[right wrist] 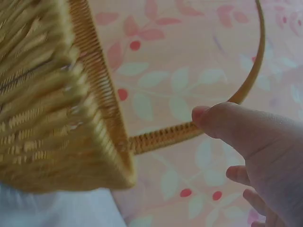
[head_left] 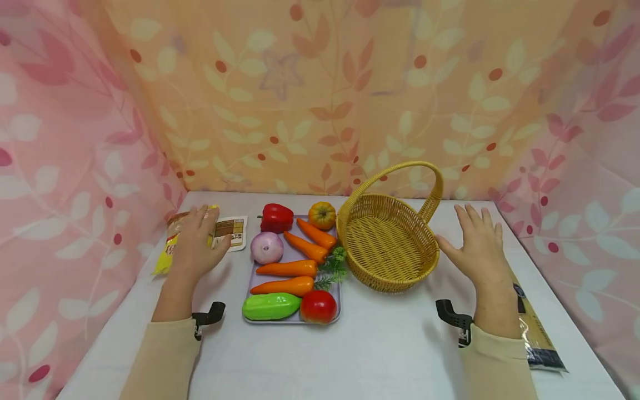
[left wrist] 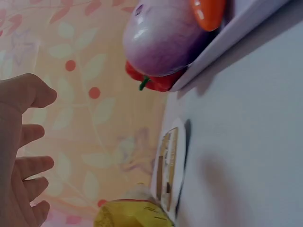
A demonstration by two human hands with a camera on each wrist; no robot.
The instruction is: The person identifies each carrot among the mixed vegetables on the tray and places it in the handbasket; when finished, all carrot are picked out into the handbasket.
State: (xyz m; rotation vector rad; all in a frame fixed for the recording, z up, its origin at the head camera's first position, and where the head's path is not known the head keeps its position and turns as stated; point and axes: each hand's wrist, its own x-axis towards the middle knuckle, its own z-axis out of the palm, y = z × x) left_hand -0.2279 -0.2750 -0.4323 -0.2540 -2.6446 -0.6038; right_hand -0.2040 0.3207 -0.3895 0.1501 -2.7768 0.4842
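My left hand (head_left: 196, 244) is raised with fingers spread, holding nothing. Behind it lie a yellow snack bag (head_left: 170, 244) and a white-and-brown packet (head_left: 232, 232). My right hand (head_left: 479, 247), also spread and empty, hovers right of a round wicker basket (head_left: 385, 244) with a tall handle (head_left: 435, 194). In the right wrist view the thumb overlaps that handle. Between the hands a lilac tray (head_left: 291, 253) carries a red bell pepper (head_left: 276, 218), a purple onion (head_left: 266, 248), a small pumpkin (head_left: 322, 215), several carrots (head_left: 287, 269), a green cucumber-like vegetable (head_left: 271, 306) and a tomato (head_left: 318, 306).
A long golden-brown bag (head_left: 537, 333) with dark ends lies at the right, partly behind the right forearm. Floral cloth (head_left: 310, 100) hangs around the back and both sides of the white table (head_left: 380, 350). The basket stands against the tray's right edge.
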